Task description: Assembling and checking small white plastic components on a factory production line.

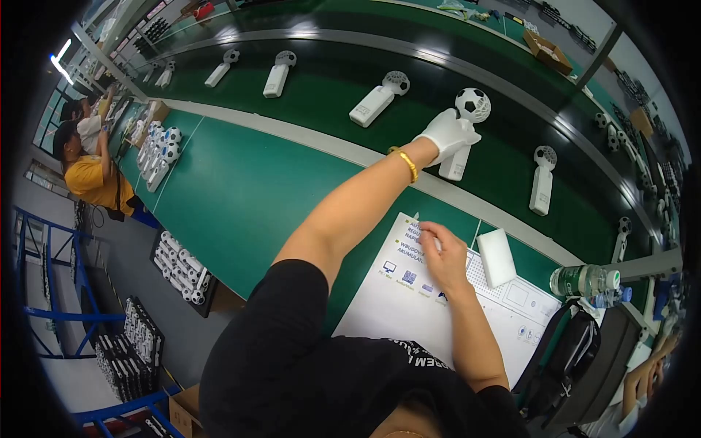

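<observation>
I see my left hand (447, 136) up high, in a white glove, with its fingers closed around the thin neck of a white gadget (456, 164). The gadget is over the dark green belt (321, 120), past the edge of the counter (248, 168). A black and white ball (472, 104), like a little football, sits on its top, and its long white body points down toward me. I cannot tell if the gadget touches the belt or is a bit above it. A yellow bracelet (404, 163) goes around my left wrist.

My right hand (444, 257) has no glove. It is low, over a big white printed sheet (391, 306) on the counter. Its fingers are bent and near the top edge of the sheet. I cannot tell if they pinch anything.

A white block (496, 258) is just to the right of my right hand. Farther right I see a clear bottle (577, 280) on its side and a black bag (566, 358).

More gadgets like mine lie apart along the belt, one to the left (372, 106) and one to the right (542, 186). A bunch of them (157, 157) sits at the left end of the counter. Past that, a person in a yellow shirt (91, 179) is by the counter.
</observation>
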### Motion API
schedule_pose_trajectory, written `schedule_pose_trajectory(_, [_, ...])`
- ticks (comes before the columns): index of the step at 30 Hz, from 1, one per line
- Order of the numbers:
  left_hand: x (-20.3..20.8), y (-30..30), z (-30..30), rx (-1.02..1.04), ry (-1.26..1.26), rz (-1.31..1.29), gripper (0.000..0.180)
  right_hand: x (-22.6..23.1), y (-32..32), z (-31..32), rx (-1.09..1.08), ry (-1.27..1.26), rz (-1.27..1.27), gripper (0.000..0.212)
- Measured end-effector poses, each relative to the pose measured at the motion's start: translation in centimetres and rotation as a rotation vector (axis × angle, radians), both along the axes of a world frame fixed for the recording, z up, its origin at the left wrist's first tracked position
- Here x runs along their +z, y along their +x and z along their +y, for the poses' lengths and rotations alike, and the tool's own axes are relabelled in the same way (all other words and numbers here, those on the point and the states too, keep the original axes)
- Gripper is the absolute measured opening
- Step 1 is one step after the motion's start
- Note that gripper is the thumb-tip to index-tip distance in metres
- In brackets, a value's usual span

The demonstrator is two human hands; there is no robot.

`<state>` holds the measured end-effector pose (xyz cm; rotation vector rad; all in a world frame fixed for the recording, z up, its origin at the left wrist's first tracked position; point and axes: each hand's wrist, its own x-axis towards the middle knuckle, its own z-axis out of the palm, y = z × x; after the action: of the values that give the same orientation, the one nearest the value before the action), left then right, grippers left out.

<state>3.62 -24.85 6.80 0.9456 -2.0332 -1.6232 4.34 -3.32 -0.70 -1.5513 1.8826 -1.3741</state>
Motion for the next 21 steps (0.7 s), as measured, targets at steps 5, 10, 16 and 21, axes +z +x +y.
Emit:
schedule_pose_trajectory(5, [-3.0, -2.5, -0.2, 0.113, -0.147, 0.060, 0.055, 1.3, 0.5, -0.3, 0.053, -0.007, 0.072, 0.016])
schedule_pose_trajectory(10, [-5.9, 1.0, 2.0, 0.031, -0.072, 0.150, 0.061, 2.2, -0.5, 0.0, 0.246, 0.104, 0.115, 0.025])
schedule_pose_trajectory(16, [-6.5, 7.9, 4.3, 0.115, 0.081, 0.277, 0.048, 2.2, -1.4, 0.7, 0.401, 0.130, 0.148, 0.038])
schedule_pose_trajectory(21, [-7.3, 10.7, 5.2, 0.115, 0.311, 0.398, 0.043, 1.7, -1.3, 1.2, 0.456, 0.142, 0.182, 0.043])
